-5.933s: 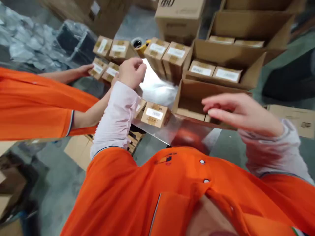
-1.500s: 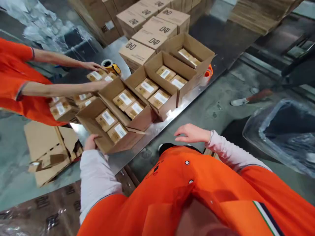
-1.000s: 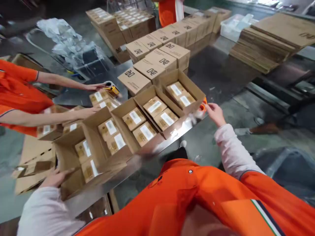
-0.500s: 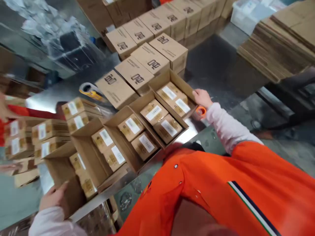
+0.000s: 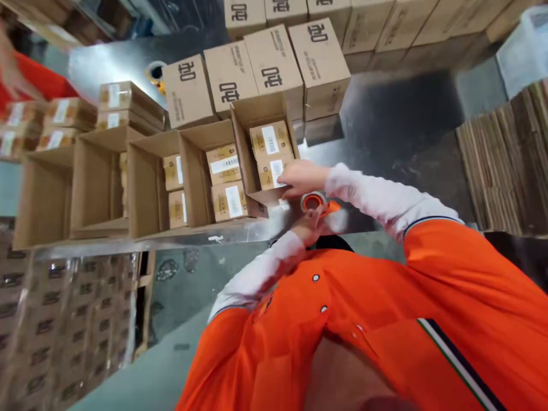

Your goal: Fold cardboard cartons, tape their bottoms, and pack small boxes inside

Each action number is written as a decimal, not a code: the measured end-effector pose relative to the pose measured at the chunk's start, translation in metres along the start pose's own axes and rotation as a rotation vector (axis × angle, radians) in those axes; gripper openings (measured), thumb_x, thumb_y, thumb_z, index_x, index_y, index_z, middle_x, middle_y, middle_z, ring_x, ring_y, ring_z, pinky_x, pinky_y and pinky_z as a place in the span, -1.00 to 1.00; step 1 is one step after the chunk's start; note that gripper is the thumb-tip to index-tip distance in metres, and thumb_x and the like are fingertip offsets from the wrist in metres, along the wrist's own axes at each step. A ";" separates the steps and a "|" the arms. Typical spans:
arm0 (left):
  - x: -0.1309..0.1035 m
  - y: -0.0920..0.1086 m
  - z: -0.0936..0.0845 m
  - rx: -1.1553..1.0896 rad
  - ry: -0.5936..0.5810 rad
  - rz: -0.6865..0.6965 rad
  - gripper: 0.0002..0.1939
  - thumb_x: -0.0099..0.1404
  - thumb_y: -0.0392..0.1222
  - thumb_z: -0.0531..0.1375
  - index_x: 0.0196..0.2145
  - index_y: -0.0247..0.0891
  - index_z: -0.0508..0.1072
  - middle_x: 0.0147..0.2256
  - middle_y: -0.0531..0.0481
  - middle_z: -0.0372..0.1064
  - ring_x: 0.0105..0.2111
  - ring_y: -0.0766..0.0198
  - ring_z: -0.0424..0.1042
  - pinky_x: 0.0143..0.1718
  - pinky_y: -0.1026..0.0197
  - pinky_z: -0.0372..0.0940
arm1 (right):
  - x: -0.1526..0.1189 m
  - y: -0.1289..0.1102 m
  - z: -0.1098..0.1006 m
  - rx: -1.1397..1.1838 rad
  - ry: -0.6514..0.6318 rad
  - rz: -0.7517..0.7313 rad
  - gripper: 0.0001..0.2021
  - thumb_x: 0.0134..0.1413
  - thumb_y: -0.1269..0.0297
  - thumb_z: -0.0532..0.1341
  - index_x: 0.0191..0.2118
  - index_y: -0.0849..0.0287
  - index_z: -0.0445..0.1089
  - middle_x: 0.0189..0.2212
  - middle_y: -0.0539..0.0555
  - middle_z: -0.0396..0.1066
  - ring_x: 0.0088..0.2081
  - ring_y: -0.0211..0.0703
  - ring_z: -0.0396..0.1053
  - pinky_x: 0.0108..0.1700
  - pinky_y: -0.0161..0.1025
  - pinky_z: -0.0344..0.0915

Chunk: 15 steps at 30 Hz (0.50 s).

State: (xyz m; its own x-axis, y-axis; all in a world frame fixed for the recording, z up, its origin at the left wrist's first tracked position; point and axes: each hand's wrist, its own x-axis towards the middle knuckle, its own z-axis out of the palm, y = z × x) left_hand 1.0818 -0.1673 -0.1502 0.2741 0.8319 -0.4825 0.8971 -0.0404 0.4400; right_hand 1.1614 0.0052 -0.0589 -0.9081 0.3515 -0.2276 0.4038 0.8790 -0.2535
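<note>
In the head view, my right hand [image 5: 305, 176] is closed over the near right corner of the rightmost open cardboard box [image 5: 245, 142]. Two small brown boxes with white labels [image 5: 269, 140] lie inside it. Just below, my left hand [image 5: 309, 227] is closed on an orange tape dispenser [image 5: 331, 208] with a roll of tape. More open cardboard boxes [image 5: 149, 188] stand in a row to the left along the table edge. Small labelled boxes show in several of them; high walls hide part of the insides.
Closed printed cartons [image 5: 274, 74] stand behind the open row. A yellow tape dispenser [image 5: 156, 77] lies at their left. Stacked flat cardboard [image 5: 509, 160] is at the right. Another person's hand [image 5: 17, 83] is near small boxes [image 5: 64, 117] at the far left.
My left hand has left the far left box and moved right to the tape dispenser. My right hand has shifted along the rightmost box to its near corner. The view has turned.
</note>
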 end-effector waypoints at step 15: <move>-0.070 0.041 0.086 -0.195 0.013 -0.399 -0.25 0.49 -0.11 0.21 0.53 -0.27 0.11 0.04 -0.31 0.57 0.04 -0.02 0.59 0.20 0.00 0.38 | -0.067 -0.022 0.023 0.028 -0.551 0.081 -0.55 0.41 0.02 0.25 -0.02 0.40 0.63 -0.16 0.30 0.60 -0.03 0.09 0.57 0.07 -0.12 0.40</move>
State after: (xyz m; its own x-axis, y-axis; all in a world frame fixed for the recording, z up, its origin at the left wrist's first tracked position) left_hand 1.1285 -0.2750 -0.1631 -0.0858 0.7680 -0.6347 0.8495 0.3893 0.3561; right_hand 1.2164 -0.0447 -0.0594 -0.6849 0.1909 -0.7032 0.4796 0.8446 -0.2378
